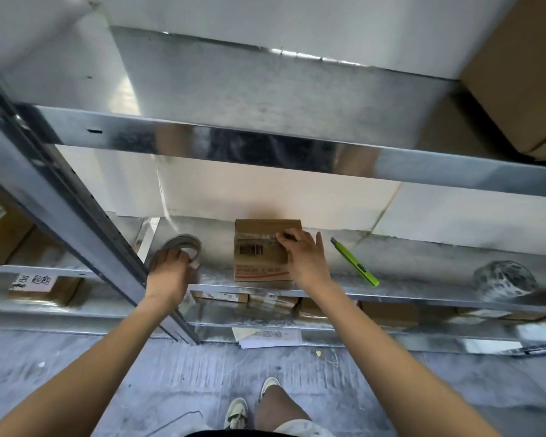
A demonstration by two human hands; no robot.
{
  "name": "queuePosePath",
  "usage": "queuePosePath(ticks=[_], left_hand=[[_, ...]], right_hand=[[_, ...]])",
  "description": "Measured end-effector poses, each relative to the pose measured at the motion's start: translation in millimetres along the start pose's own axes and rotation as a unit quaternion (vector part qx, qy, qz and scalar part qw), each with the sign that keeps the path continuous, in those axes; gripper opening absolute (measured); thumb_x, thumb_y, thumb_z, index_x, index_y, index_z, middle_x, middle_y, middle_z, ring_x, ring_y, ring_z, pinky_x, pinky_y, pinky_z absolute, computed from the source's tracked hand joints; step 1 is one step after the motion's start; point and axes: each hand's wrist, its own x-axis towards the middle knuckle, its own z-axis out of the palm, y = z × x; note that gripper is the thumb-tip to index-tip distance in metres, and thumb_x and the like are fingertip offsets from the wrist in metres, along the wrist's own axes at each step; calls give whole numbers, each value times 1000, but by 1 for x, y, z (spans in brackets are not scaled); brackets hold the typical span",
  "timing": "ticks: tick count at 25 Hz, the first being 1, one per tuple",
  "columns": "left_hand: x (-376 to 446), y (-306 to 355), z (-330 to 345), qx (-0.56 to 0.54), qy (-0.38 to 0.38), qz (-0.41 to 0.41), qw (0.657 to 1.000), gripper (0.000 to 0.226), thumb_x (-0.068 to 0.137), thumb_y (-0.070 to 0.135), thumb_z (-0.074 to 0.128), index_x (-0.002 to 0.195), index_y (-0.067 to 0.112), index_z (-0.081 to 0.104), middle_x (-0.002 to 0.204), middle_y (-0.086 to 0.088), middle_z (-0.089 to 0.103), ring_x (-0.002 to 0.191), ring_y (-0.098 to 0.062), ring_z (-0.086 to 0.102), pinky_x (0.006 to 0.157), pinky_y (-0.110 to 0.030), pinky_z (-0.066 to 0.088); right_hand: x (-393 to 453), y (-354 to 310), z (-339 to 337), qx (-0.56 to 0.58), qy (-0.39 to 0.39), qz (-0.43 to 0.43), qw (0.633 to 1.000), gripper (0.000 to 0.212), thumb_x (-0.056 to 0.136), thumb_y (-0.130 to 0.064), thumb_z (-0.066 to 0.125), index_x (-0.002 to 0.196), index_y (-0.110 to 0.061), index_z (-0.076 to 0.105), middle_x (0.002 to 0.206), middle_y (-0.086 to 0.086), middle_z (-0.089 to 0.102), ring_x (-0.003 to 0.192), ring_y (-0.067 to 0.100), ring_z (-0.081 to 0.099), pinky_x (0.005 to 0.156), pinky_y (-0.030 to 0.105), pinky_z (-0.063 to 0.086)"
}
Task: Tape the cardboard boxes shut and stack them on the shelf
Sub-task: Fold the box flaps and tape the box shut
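A small cardboard box (259, 247) with a barcode label and a strip of clear tape across its top stands on the middle metal shelf (423, 263). My right hand (303, 252) lies on the box's right side, fingers curled on the tape near the top edge. Left of the box, my left hand (171, 268) grips a roll of clear tape (183, 244) that stands on the shelf. A green utility knife (355, 261) lies on the shelf just right of the box.
A second tape roll (503, 280) sits at the shelf's right end. A large brown box (524, 74) rests on the upper shelf at the right. Flat boxes (275, 301) fill the lower shelf. A steel upright (76, 200) crosses by my left hand. Papers (265, 337) lie below.
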Motion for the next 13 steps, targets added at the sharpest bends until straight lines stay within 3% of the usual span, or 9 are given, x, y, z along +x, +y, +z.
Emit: queuePosePath(ticks=[3,5,7,9,11,13], left_hand=[[5,28,-35,-204,132,102,965,22,87,22,65,100,4,66,114,-11,57,114,-31,45,95,-36,35],[5,61,-59,-324,139,161,922,32,89,38,57,96,8,66,123,-2,51,125,-20,35,102,-26,28],[7,91,-69,-358,97,206,905,36,90,43,51,106,13,64,138,4,42,138,-19,25,110,-31,24],[10,114,-67,-384,8,209,899,36,94,40,51,123,20,58,148,9,32,144,-15,17,116,-39,23],[14,129,-66,-383,-53,200,900,43,96,37,48,138,26,46,152,7,30,144,-10,14,118,-36,19],[18,136,-68,-370,-70,184,908,47,97,40,44,142,28,40,153,6,29,142,-8,14,114,-26,15]], right_hand=[[4,2,3,33,13,-1,999,47,94,-3,41,135,-23,53,138,-3,46,128,22,38,117,48,10],[9,6,5,80,25,1,997,43,94,-3,42,130,-20,58,135,0,50,123,25,42,113,48,19],[11,8,7,121,36,-1,992,41,91,-1,45,125,-18,62,133,2,53,119,27,45,109,47,26],[12,8,7,151,40,-9,988,40,88,0,49,121,-15,64,130,5,57,115,28,49,104,40,32],[15,9,3,202,38,7,979,35,87,-2,52,118,-11,64,122,8,62,112,28,54,93,28,38],[19,11,-11,326,23,82,941,41,90,-4,55,130,-14,54,124,7,61,114,24,56,92,23,41]])
